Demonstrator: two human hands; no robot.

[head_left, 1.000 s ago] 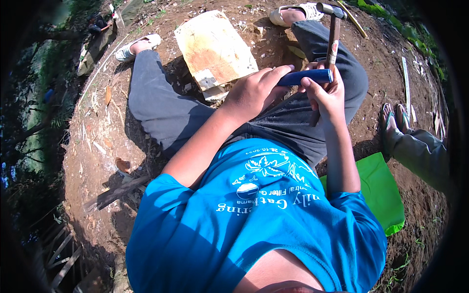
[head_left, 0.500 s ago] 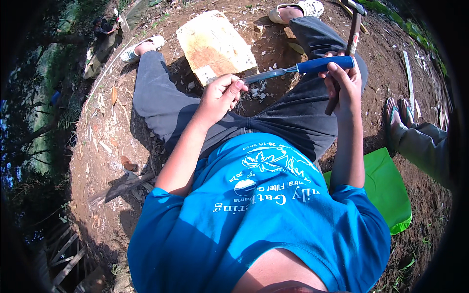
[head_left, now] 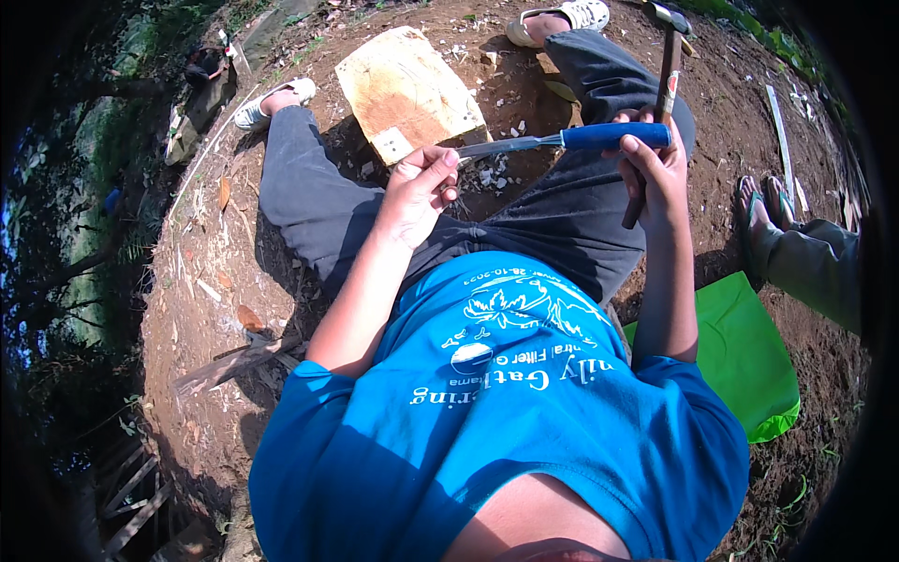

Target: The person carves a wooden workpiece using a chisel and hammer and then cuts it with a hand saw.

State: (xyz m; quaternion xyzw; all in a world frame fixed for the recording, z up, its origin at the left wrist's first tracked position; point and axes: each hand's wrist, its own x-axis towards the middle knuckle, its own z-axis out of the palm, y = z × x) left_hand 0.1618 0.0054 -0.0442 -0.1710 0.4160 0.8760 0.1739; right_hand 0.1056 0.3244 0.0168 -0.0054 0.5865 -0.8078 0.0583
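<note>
A chisel point(head_left: 613, 137) with a blue handle and a metal blade lies level across both hands. My left hand point(head_left: 421, 190) pinches the blade near its tip, which the fingers partly hide. My right hand point(head_left: 655, 169) closes round the blue handle and also holds a hammer point(head_left: 669, 70), its brown wooden shaft standing upright past the handle with the metal head on top. Beyond my hands, between my spread legs, a pale wooden block point(head_left: 407, 89) rests on the soil, marked with a small light square at its near corner.
White wood chips point(head_left: 494, 176) are strewn beside the block. By my right side lies a bright green sheet or bag point(head_left: 744, 361). Another person's feet in sandals point(head_left: 763, 211) stand to the right, near a thin pale strip point(head_left: 780, 131). Weathered wood point(head_left: 225, 365) lies on the left.
The chisel, hammer and both hands have shifted slightly, the right hand a little to the left. The blade looks turned a little. Both grips stay the same.
</note>
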